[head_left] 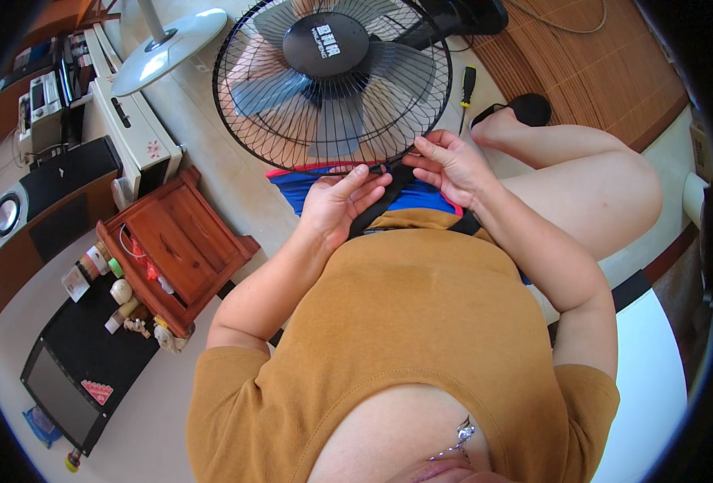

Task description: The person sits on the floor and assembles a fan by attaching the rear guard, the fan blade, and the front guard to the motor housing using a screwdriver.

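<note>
A black electric fan [326,46] with grey translucent blades leans in front of my lap, its round wire guard facing up toward me. My left hand [342,200] is closed at the near rim of the guard, thumb and fingertips pinching beside a small dark clip [382,169]. Slightly farther right, my right hand [451,167] pinches the same rim between thumb and fingers. Exactly what lies under the fingertips is partly hidden. The fan's lower rim rests by my blue shorts [289,187].
A black-and-yellow screwdriver [467,87] lies right of the fan, near a dark slipper [529,109] and a brown slatted mat [598,56]. At the far left stands a pale round pedestal base [171,55]. A reddish wooden cabinet [181,241] and a speaker [44,211] are at left.
</note>
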`<state>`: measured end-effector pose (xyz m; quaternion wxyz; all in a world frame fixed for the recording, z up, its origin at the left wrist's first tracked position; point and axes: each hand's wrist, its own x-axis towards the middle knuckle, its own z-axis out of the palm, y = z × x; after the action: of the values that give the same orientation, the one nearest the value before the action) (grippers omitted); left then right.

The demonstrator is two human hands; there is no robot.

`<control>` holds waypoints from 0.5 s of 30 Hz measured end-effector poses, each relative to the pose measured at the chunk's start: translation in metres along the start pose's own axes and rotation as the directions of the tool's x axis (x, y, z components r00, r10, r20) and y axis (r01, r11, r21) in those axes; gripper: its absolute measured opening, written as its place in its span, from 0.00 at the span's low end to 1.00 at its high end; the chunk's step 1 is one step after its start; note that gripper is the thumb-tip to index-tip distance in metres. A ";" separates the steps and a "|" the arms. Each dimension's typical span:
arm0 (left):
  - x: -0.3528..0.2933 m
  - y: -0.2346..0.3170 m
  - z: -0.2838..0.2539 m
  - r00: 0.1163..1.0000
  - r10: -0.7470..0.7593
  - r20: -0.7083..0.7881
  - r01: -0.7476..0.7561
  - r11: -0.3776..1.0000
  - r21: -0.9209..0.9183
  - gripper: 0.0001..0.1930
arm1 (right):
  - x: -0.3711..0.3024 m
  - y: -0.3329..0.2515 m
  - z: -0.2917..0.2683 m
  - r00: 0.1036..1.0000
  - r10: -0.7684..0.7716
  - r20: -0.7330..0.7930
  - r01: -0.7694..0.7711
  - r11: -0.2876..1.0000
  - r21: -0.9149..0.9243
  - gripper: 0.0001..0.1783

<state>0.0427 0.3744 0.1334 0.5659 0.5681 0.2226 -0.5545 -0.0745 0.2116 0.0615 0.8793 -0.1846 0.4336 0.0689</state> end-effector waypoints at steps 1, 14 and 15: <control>0.000 0.000 0.001 1.000 0.000 -0.001 0.000 1.000 -0.001 0.15 | 0.000 0.000 -0.001 1.000 0.002 0.013 -0.002 1.000 0.008 0.12; 0.006 -0.006 0.000 0.999 0.026 -0.022 -0.027 0.998 -0.064 0.14 | -0.005 0.001 0.014 0.992 -0.079 -0.096 0.064 0.986 -0.153 0.17; 0.004 -0.005 0.001 0.999 0.022 -0.025 -0.024 0.997 -0.075 0.13 | -0.006 -0.003 0.018 0.994 -0.088 -0.069 0.075 0.983 -0.167 0.17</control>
<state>0.0394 0.3728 0.1282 0.5906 0.5557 0.2436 -0.5320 -0.0644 0.2162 0.0768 0.8460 -0.2764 0.4518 0.0611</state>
